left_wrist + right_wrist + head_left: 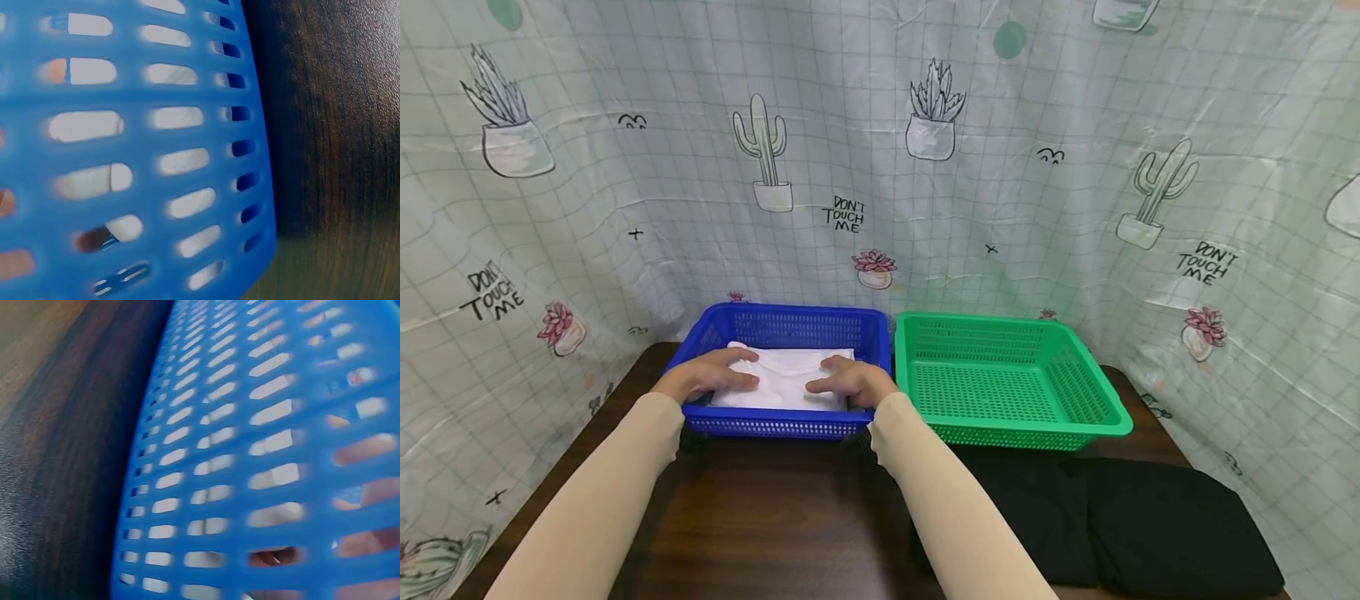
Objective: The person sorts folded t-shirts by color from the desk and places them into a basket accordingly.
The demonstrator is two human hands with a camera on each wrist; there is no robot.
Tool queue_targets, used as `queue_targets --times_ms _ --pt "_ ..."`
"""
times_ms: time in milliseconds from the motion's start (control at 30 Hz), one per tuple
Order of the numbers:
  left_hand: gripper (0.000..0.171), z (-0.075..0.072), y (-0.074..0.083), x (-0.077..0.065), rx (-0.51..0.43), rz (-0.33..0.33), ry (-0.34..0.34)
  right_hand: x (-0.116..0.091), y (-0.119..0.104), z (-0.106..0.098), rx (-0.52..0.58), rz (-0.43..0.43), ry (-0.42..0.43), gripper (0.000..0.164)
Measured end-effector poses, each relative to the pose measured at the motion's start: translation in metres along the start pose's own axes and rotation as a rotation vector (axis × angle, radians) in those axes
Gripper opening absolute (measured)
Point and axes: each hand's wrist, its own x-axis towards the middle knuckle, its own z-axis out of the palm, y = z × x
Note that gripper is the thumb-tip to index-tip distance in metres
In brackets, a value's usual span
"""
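In the head view a folded white cloth lies inside the blue basket. My left hand reaches over the front left rim, its thumb and a finger extended over the cloth's left side. From the right, my right hand touches the cloth's other side in the same manner. The remaining fingers are hidden. Both wrist views look at the basket's slotted wall; white cloth and bits of skin show through the holes.
A green basket stands right of the blue one. Folded black cloth lies at the front right of the dark wooden table. A patterned curtain hangs behind and along both sides.
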Motion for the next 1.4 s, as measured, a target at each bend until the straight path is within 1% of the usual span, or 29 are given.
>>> queue_targets --times_ms 100,233,300,400,467,567,767,867,1000,1100,1267,1400 --pt "0.074 -0.001 0.002 -0.001 -0.018 0.004 -0.013 -0.002 -0.005 -0.006 0.025 0.004 -0.032 0.084" --pt "0.075 -0.006 0.001 -0.008 -0.058 0.016 -0.034 -0.005 -0.010 -0.010 0.067 -0.003 -0.092 0.090" --pt "0.076 -0.008 0.001 -0.012 -0.072 0.031 -0.043 -0.008 -0.011 -0.011 0.050 -0.022 -0.116 0.090" --pt "0.076 -0.011 0.006 -0.020 -0.031 0.060 -0.031 -0.019 -0.014 -0.015 -0.014 -0.073 -0.135 0.087" --pt "0.075 -0.012 0.011 -0.025 0.025 0.089 -0.008 -0.031 -0.017 -0.022 -0.061 -0.112 -0.140 0.084" --pt "0.071 -0.012 0.021 -0.033 0.103 0.135 0.037 -0.050 -0.019 -0.036 -0.084 -0.157 -0.145 0.080" --pt "0.068 -0.010 0.044 -0.052 0.192 0.205 0.130 -0.090 -0.021 -0.066 -0.098 -0.275 -0.202 0.075" --pt "0.067 -0.006 0.058 -0.061 0.212 0.261 0.164 -0.115 -0.020 -0.080 -0.093 -0.328 -0.225 0.075" --pt "0.064 0.006 0.078 -0.077 0.187 0.345 0.189 -0.148 -0.012 -0.098 -0.099 -0.378 -0.218 0.075" --pt "0.063 0.020 0.091 -0.088 0.150 0.404 0.194 -0.172 0.003 -0.112 -0.109 -0.404 -0.196 0.075" --pt "0.059 0.044 0.105 -0.105 0.085 0.485 0.191 -0.211 0.043 -0.136 -0.082 -0.417 -0.149 0.073" --pt "0.057 0.067 0.112 -0.114 0.045 0.569 0.192 -0.239 0.080 -0.154 -0.039 -0.409 -0.097 0.069"
